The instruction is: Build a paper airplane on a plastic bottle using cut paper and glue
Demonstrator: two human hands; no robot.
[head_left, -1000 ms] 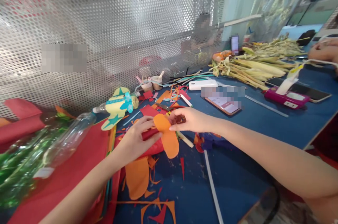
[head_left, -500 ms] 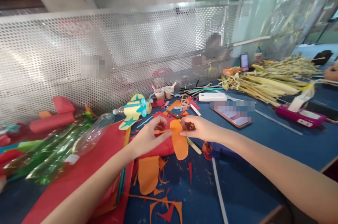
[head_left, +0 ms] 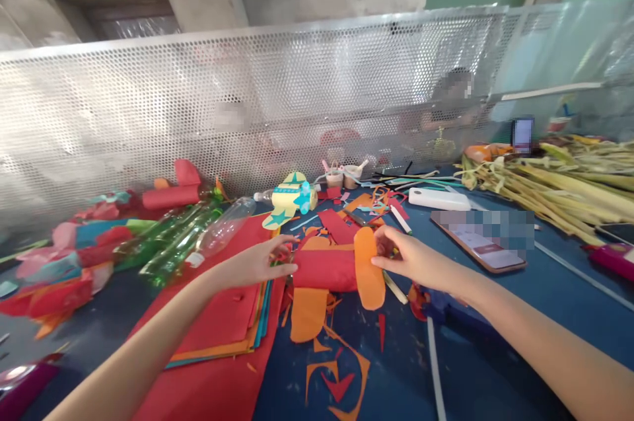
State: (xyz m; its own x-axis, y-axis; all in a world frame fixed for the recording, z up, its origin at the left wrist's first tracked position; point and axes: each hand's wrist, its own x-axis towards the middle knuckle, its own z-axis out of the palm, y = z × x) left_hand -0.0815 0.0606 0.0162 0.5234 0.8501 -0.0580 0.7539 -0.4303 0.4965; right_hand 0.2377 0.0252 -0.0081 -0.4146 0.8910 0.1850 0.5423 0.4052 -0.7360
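A red-wrapped roll (head_left: 324, 270) lies crosswise in front of me, with an orange rounded wing piece (head_left: 308, 316) sticking out from under its near side. My left hand (head_left: 270, 259) is at the roll's left end, thumb and fingers curled round it. At the right end, my right hand (head_left: 396, 252) pinches an orange oval paper piece (head_left: 370, 269) by its right edge; the piece stands against the roll. Behind the hands sits a yellow paper-covered bottle plane (head_left: 293, 198) with blue stars.
Stacked coloured sheets (head_left: 218, 335) and clear and green plastic bottles (head_left: 225, 226) lie left. Orange and red scraps (head_left: 341, 384) are scattered near me. A phone (head_left: 480, 242), a white power bank (head_left: 439, 199) and dried stalks (head_left: 545, 190) are right. A perforated metal screen (head_left: 297, 104) stands behind.
My left hand has moved away from the orange oval piece to the roll's left end. My right hand still holds the piece, now at the roll's right end. The view has swung left.
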